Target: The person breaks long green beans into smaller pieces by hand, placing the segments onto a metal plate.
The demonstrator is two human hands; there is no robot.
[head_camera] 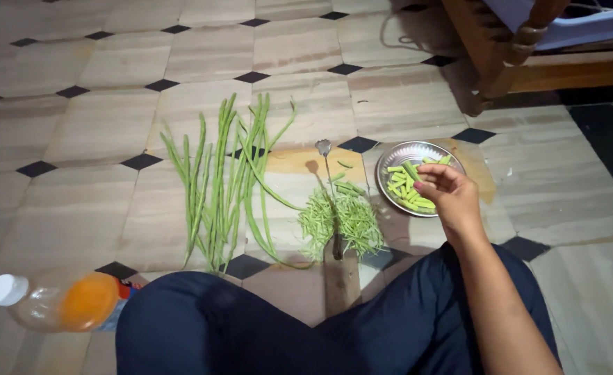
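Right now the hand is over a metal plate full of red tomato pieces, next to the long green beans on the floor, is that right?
Not quite. The head view shows the right hand over the metal plate, but the plate holds cut green pieces, not red tomato. The long green beans do lie on the floor nearby.

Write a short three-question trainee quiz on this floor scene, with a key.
1. True or false: the right hand is over the steel plate of cut green pieces.
2. Which lies left of the heap of peelings? A. a knife block B. long green drumstick pods C. a basket
3. Fill in: the plastic bottle lying at lower left holds ___-coloured liquid.

Key: 1 true; 2 B; 3 orange. The left hand is out of view.
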